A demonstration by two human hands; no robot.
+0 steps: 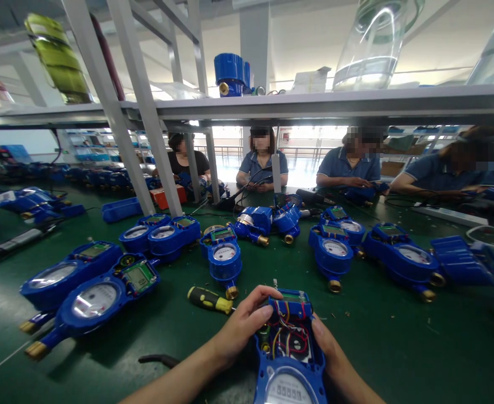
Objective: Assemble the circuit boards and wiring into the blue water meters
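Note:
A blue water meter (291, 370) lies at the bottom centre, its upper housing uncovered, with red, yellow and black wires showing inside. My left hand (247, 322) pinches the raised blue display module (291, 306) at its left corner, thumb and forefinger on it. My right hand (328, 345) is wrapped along the right side of the meter body; its fingertips are partly hidden behind the housing. A yellow-and-black screwdriver (209, 299) lies on the green table just left of my left hand.
Several blue meters (225, 261) stand across the green table (398, 353), with two large ones (93, 303) at the left. A black cable end (158, 359) lies near my left forearm. Four people sit opposite, below a shelf (314, 106).

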